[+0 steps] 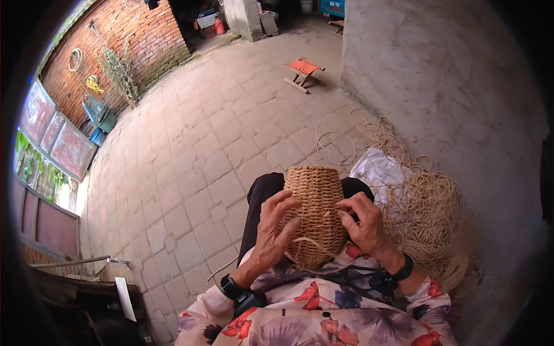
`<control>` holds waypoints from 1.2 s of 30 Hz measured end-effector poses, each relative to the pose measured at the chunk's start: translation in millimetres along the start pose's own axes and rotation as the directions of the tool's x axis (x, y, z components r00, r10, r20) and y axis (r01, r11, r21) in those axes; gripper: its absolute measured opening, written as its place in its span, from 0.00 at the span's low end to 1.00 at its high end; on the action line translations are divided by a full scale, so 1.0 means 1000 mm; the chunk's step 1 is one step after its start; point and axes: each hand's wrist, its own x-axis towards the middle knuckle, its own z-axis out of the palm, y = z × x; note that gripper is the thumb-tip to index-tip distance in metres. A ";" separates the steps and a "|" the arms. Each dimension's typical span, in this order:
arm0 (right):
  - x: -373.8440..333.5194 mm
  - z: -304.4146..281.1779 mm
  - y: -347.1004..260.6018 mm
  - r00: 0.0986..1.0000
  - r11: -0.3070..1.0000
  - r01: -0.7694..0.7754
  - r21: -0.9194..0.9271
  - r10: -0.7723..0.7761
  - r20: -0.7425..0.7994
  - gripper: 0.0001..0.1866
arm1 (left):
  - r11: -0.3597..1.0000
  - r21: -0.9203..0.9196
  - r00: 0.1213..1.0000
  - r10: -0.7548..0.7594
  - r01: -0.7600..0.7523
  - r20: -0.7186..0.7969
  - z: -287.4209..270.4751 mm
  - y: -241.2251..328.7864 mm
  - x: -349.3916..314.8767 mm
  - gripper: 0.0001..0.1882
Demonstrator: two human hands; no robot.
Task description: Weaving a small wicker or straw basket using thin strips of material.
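A tan basket, woven of twisted cord, rests on my lap between my knees, its narrower end away from me. My left hand is at its left side, fingers apart and curved, with nothing visible held; the fingertips lie against or just over the weave. At the right side my right hand has thumb and forefinger drawn close together at the basket's edge. Whatever they pinch is too small to make out. A loose cord loops across the basket's near part, and a cord end sticks out left below my left wrist.
To my right, a large tangled heap of tan cord lies against the grey wall, partly over a white cloth. A folding stool with an orange seat stands ahead on the paved floor. Buckets stand far left.
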 end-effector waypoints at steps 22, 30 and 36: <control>-0.081 -0.060 -0.016 0.625 0.968 0.040 -0.249 0.170 0.762 0.25 | 0.940 0.257 0.970 0.192 -0.224 0.147 -0.008 0.008 -0.014 0.23; -0.065 -0.165 0.019 0.750 0.953 -0.070 -0.295 0.245 0.615 0.22 | 0.995 -0.091 0.999 -0.034 0.030 -0.035 -0.005 -0.010 -0.008 0.15; -0.063 -0.153 0.055 0.791 0.810 -0.577 -0.109 0.587 0.173 0.22 | 0.862 0.310 0.916 0.370 -0.401 0.156 0.010 0.013 0.027 0.12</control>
